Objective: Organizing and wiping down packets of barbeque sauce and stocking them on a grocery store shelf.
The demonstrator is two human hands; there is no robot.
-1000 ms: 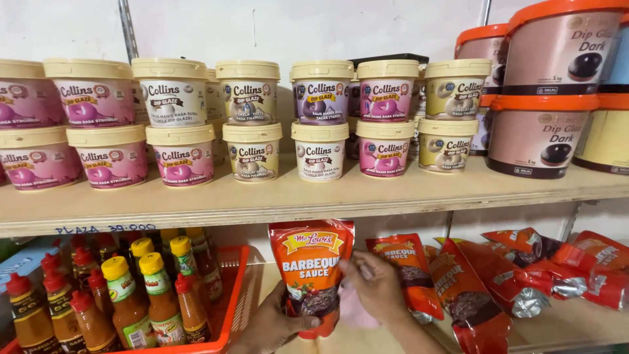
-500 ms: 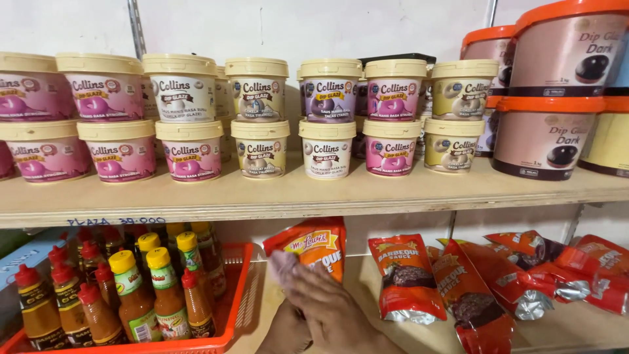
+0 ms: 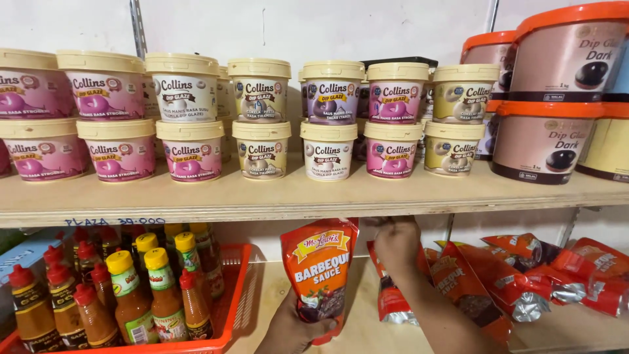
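My left hand (image 3: 293, 326) grips the bottom of an upright red sauce pouch (image 3: 319, 270) on the lower shelf. Farther back under the upper shelf, my right hand (image 3: 396, 244) has its fingers closed on the top of a second red pouch (image 3: 388, 298) that leans to the right of the first. More red pouches (image 3: 517, 278) lie slumped along the lower shelf to the right of my right arm.
An orange basket (image 3: 230, 295) at the lower left holds several sauce bottles (image 3: 134, 295). The wooden upper shelf (image 3: 314, 196) carries two tiers of small cream-lidded tubs (image 3: 262, 118) and large orange-lidded buckets (image 3: 547, 137) at the right.
The pouch was tilted back under one hand; now it stands upright, held at its base by my left hand. My right hand has moved right and back to another pouch.
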